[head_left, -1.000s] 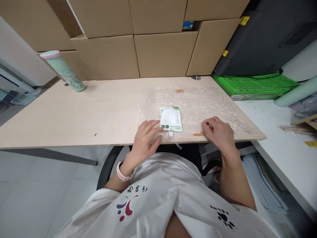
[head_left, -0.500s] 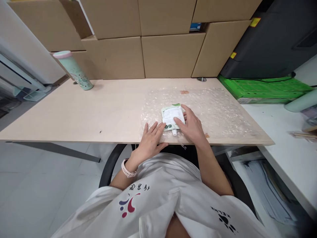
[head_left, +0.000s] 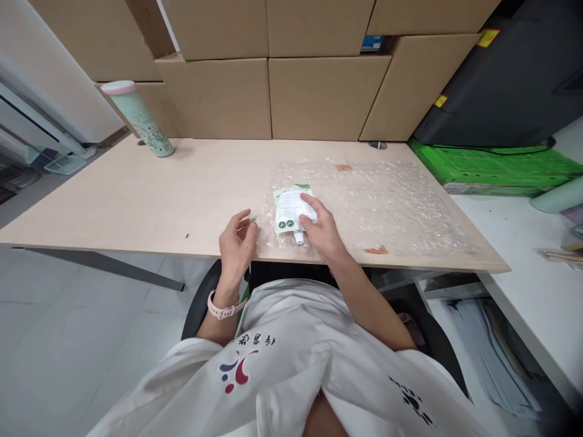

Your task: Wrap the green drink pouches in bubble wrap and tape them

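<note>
A white and green spouted pouch (head_left: 288, 209) lies flat on a sheet of bubble wrap (head_left: 378, 206), its white cap pointing toward me. My right hand (head_left: 322, 230) grips the pouch's right side, with the thumb and a finger on its printed face. Left of the pouch, my left hand (head_left: 238, 240) is closed in a pinch at the bubble wrap's left edge. A bit of clear film shows by its fingertips. The wrap has orange print at its far and near edges.
A mint tumbler (head_left: 141, 118) with a pink lid stands at the back left of the wooden table (head_left: 113, 206). Cardboard boxes (head_left: 328, 97) line the back. A green box (head_left: 496, 170) and a white side surface (head_left: 537, 261) are at right.
My left hand has left the pouch and moved left to the wrap's edge, its fingers curling. The right hand and pouch have shifted left over the wrap.
</note>
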Demonstrator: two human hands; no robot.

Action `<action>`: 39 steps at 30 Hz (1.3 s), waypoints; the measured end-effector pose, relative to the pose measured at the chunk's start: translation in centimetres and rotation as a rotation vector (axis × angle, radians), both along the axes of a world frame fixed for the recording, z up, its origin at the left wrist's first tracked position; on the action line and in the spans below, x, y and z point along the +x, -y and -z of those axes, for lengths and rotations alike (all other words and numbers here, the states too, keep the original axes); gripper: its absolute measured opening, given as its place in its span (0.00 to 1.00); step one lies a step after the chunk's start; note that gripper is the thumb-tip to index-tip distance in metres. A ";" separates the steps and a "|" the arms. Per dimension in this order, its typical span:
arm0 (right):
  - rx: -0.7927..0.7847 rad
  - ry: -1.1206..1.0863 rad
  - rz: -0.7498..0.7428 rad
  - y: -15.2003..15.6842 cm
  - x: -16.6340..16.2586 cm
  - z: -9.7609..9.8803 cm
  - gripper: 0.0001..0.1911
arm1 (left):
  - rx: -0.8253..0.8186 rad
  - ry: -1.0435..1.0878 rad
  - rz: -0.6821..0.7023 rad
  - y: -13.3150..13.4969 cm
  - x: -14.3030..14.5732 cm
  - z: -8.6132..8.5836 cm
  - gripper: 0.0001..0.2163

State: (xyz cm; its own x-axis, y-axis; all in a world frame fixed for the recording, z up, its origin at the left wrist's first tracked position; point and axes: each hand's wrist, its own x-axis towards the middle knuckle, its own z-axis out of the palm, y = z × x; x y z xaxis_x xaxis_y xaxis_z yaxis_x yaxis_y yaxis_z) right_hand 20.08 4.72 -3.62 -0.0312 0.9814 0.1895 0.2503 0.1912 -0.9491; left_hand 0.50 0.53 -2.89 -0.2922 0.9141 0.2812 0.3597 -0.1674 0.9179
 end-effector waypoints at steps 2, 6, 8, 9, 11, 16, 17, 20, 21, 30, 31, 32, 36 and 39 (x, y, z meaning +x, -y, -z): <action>0.035 0.138 -0.013 0.5 -1.3 -0.1 0.29 | -0.025 0.008 -0.010 -0.3 -0.3 0.1 0.19; 0.269 0.591 0.081 2.2 -2.1 -0.8 0.23 | -0.021 -0.018 0.018 -0.2 -0.1 0.3 0.19; 0.355 0.764 0.142 3.0 -1.8 -1.1 0.20 | -0.019 -0.028 0.016 -0.1 0.1 0.4 0.19; 0.372 0.819 0.159 3.3 -1.6 -1.2 0.19 | -0.020 -0.023 0.016 0.0 0.2 0.4 0.19; 0.369 0.876 0.176 3.7 -1.2 -1.3 0.17 | -0.041 0.030 0.033 0.0 0.3 0.3 0.20; 0.427 0.839 0.055 4.0 -0.8 -0.5 0.18 | -0.088 0.404 0.136 0.3 0.0 -0.7 0.23; 0.446 0.821 0.008 4.0 -0.8 -0.3 0.18 | -0.117 0.494 0.153 0.4 -0.3 -1.1 0.23; 0.454 0.770 -0.071 3.9 -0.7 0.2 0.19 | -0.290 0.731 0.241 0.5 -1.0 -2.2 0.21; 0.453 0.753 -0.071 3.9 -0.6 0.3 0.19 | -0.343 0.783 0.266 0.5 -1.2 -2.4 0.20; 0.393 0.479 -0.046 4.3 0.9 -0.3 0.21 | 0.043 0.352 0.333 1.2 4.1 0.1 0.28; 0.385 0.446 -0.061 4.3 1.2 -0.4 0.21 | 0.125 0.215 0.317 1.4 5.1 0.4 0.28; 0.377 0.419 -0.079 4.3 1.6 -0.5 0.22 | 0.204 0.073 0.299 1.5 5.9 0.6 0.28; 0.349 0.377 -0.130 4.7 3.4 -0.6 0.23 | 0.465 -0.262 0.289 0.5 8.6 0.5 0.19; 0.312 0.511 -0.088 5.5 5.0 -0.3 0.15 | 0.510 -0.328 0.394 -0.7 10.3 0.4 0.13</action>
